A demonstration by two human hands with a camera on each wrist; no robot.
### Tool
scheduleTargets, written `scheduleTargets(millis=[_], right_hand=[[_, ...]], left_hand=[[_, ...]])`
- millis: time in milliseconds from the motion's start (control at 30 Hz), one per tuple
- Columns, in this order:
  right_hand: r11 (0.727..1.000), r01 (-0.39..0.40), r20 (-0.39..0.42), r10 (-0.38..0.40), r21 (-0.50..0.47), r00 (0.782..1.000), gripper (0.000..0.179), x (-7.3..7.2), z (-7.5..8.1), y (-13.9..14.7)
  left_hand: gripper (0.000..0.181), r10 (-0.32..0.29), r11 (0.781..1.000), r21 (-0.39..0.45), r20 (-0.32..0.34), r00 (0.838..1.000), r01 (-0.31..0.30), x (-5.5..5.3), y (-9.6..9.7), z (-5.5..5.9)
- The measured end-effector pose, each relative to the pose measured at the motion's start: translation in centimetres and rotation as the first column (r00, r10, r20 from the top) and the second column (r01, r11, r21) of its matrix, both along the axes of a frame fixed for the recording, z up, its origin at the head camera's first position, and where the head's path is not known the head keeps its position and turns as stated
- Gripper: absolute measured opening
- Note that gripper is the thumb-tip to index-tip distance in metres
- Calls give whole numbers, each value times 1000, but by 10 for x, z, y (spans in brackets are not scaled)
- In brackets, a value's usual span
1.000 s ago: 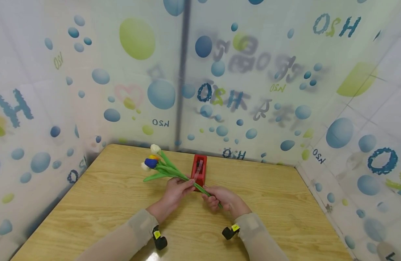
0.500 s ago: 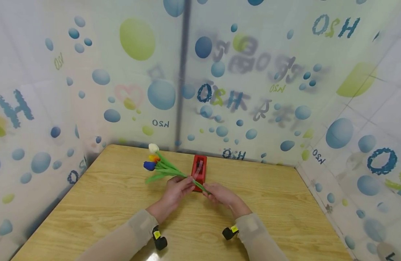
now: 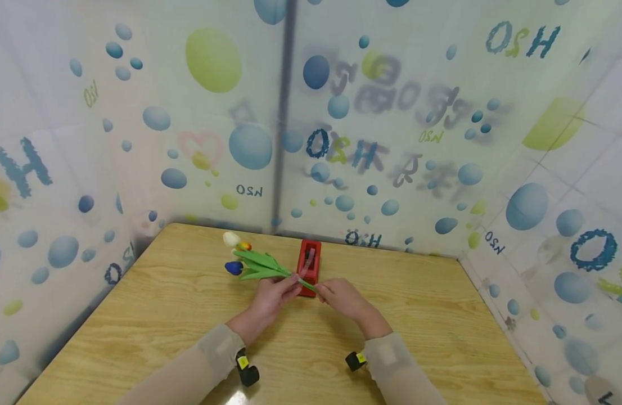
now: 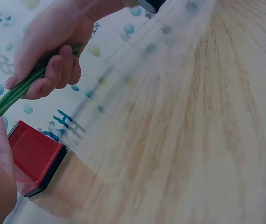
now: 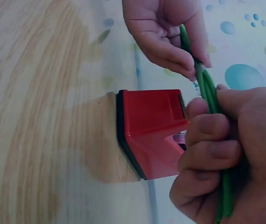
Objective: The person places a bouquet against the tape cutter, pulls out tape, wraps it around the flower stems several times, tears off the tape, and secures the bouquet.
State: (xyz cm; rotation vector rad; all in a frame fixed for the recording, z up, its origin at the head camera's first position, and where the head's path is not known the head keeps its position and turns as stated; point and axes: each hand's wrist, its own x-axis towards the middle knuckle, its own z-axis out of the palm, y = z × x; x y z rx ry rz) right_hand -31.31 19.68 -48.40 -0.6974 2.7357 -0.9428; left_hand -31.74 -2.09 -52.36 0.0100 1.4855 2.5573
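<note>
A bunch of artificial tulips (image 3: 262, 265), with white, blue and orange-yellow heads and green leaves, lies across both hands. My left hand (image 3: 271, 297) pinches the green stems just below the leaves. Farther down, my right hand (image 3: 343, 298) holds the stem ends; in the right wrist view its fingers (image 5: 207, 156) curl round the green stems (image 5: 210, 95). Behind the hands, a red tape dispenser (image 3: 309, 267) stands on the table. A strip of clear tape (image 3: 308, 264) runs from it toward the stems at the left fingertips. The left palm hides part of the stems.
The wooden table (image 3: 189, 337) backs onto a curtain (image 3: 417, 140) printed with bubbles and letters, which also lines both sides. Black wrist cameras (image 3: 248, 371) hang under the sleeves. The dispenser's toothed edge (image 5: 183, 103) points toward the stems.
The bunch has rolled about its stems: the white head has moved left and down, and the leaves have turned over. My right hand has shifted slightly up the stems; the dispenser has stayed put.
</note>
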Motion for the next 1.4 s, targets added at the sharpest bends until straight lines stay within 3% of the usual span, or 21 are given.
scheduleTargets(millis=[67,133,200,300,367,433,567,633,700,767,1033,1200,1300,1400], right_hand=[[997,3,107,5,-76,994,52,1,0,2],[981,31,265,21,-193,964,54,1,-1,4],[946,94,441,56,-309,896,56,0,-4,5],[891,202,634,115,-406,765,58,0,-11,7],[868,236,700,163,-437,696,60,0,-15,7],[853,235,725,216,-466,653,59,0,-17,7],[821,231,745,308,-523,591,52,0,-17,5],[812,240,749,318,-532,582,47,0,-16,5],[816,244,747,304,-525,591,44,0,-15,4],[832,219,726,278,-509,629,43,0,-14,4],[913,86,555,166,-398,815,48,-1,-9,4],[969,2,342,85,-247,936,52,0,-6,1],[991,-32,200,57,-127,978,52,1,-2,0],[999,-40,97,43,-29,994,51,1,0,-1]], left_hand=[[6,-16,1000,-12,-24,1000,16,0,0,0],[5,-28,999,-17,-44,999,27,1,0,-1],[4,-28,999,-16,-54,998,28,1,0,-1],[1,-14,1000,-17,-43,999,14,1,-1,-2],[3,-7,1000,-24,-32,999,6,1,-1,-2],[6,-4,999,-33,-27,1000,3,0,-1,-2],[10,-5,999,-38,-19,1000,4,-1,-2,-1],[7,-10,999,-41,-22,1000,9,-1,-2,0],[4,-18,999,-43,-26,1000,16,-2,-2,1],[5,-26,999,-45,-35,999,25,-2,-2,2],[9,-37,999,-35,-11,999,36,-3,-1,5],[4,-25,1000,-12,-23,999,25,-1,-2,4],[5,-26,1000,-7,-19,999,26,-1,-2,4],[9,-27,1000,-8,-7,1000,27,-1,-2,6]])
